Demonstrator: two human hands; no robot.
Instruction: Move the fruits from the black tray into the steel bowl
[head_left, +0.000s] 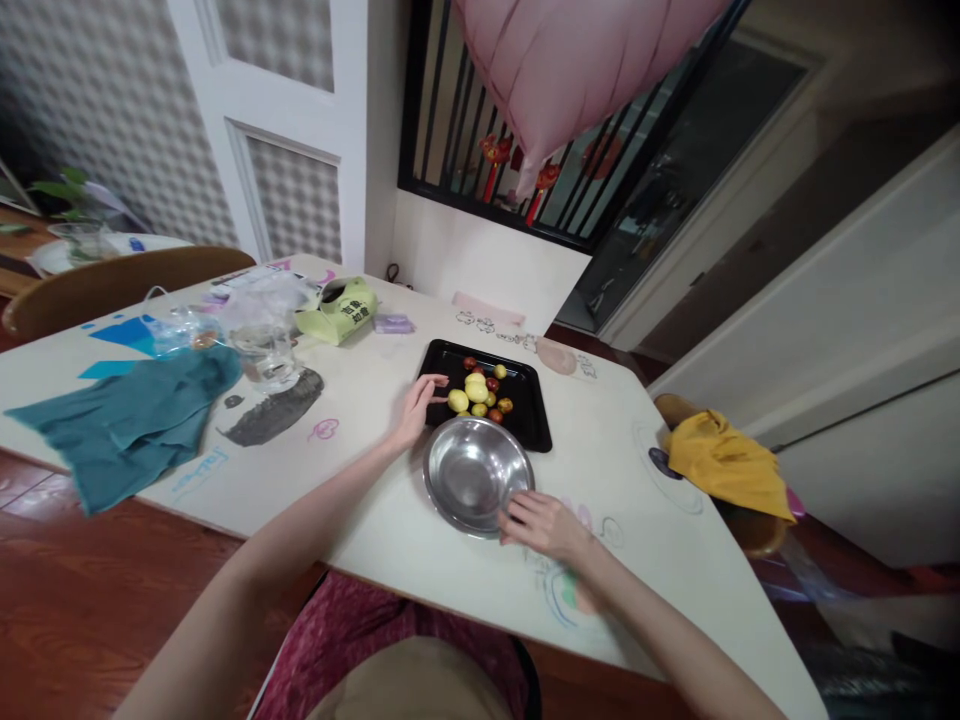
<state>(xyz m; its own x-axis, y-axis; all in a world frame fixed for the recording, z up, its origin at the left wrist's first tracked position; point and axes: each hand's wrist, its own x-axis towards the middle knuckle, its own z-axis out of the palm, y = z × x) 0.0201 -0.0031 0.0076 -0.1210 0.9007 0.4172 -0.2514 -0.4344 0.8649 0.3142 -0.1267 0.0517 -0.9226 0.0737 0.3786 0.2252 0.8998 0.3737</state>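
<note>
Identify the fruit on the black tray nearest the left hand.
The large yellow fruit at the far left of the cluster, beside the left hand; the others sit farther right.

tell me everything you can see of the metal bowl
The metal bowl is round, silvery and shiny, with a thin rim and smooth sloping wall. It opens upward over the white table, hiding part of the black tray. The right hand has its fingers at the near-right rim, seemingly gripping it. Nothing shows inside.
</note>
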